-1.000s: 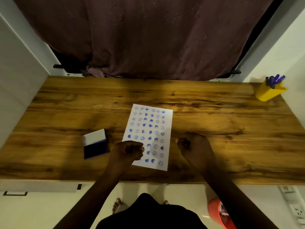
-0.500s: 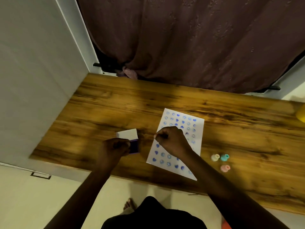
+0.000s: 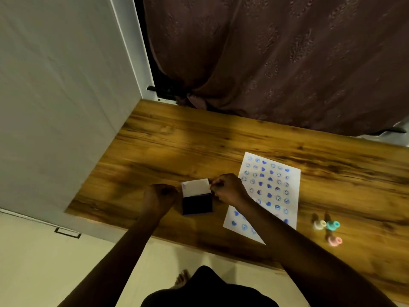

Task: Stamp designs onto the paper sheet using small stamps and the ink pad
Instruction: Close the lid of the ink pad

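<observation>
Near the table's (image 3: 155,138) front edge, one ink pad (image 3: 197,203) lies open between two hands. Left hand (image 3: 160,197) is curled just beside it; its grip cannot be told. Right hand (image 3: 229,189) pinches the white lid's (image 3: 195,187) corner. Three small stamps (image 3: 327,231) stand to the right, well apart. One stamped paper sheet (image 3: 269,191) lies beyond.

A home room: a wooden desk (image 3: 221,138) stands against a brown curtain (image 3: 276,58) and white wall (image 3: 55,96).
</observation>
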Tool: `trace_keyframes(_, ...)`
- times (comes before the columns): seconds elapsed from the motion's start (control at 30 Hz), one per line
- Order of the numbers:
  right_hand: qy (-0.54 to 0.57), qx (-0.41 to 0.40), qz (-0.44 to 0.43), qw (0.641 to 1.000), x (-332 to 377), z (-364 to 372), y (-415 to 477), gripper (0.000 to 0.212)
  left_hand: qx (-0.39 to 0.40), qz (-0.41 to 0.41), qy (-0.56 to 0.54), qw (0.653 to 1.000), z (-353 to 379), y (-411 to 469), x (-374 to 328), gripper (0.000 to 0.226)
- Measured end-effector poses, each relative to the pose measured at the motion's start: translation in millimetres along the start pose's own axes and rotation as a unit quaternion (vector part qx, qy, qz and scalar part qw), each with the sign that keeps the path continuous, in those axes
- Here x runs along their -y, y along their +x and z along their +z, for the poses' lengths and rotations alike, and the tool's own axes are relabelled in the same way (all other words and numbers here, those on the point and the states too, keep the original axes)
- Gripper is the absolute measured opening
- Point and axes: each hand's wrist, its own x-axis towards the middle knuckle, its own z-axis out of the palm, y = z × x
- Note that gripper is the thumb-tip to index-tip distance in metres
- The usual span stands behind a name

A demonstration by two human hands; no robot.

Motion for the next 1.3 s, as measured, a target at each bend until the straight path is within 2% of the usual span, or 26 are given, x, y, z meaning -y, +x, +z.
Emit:
trace_keyframes(0.13,0.002,-0.009,0.011,1.0,3,7,8,0.017,0.01,-0.001,0.048,0.999,4,9,1,0.026)
trace_keyframes(0.27,-0.004,-0.013,0.01,1.0,1,10,11,0.011,0.024,0.002,0.024,0.999,8,13,1,0.022)
trace_keyframes(0.4,-0.004,-0.004,0.011,1.0,0,11,13,0.018,0.034,-0.02,0.0,0.999,10,17,0,0.004)
trace_keyframes(0.6,0.004,0.018,0.011,1.0,-2,12,12,0.03,0.031,-0.021,0.006,0.999,10,17,-1,0.008)
trace_keyframes(0.83,-0.017,0.012,-0.035,0.999,-8,10,5,0.023,0.028,0.024,0.034,0.999,6,12,2,0.018)
trace_keyframes(0.93,-0.023,0.002,-0.058,0.998,-10,8,0,0.02,0.028,0.071,0.069,0.995,4,8,6,0.015)
trace_keyframes(1.1,-0.035,-0.009,-0.086,0.996,-15,8,-11,0.021,0.006,0.1,0.131,0.986,4,0,10,0.018)
trace_keyframes(1.3,0.001,-0.005,-0.085,0.996,-23,13,-24,0.02,0.011,0.085,0.111,0.99,5,-12,15,0.018)
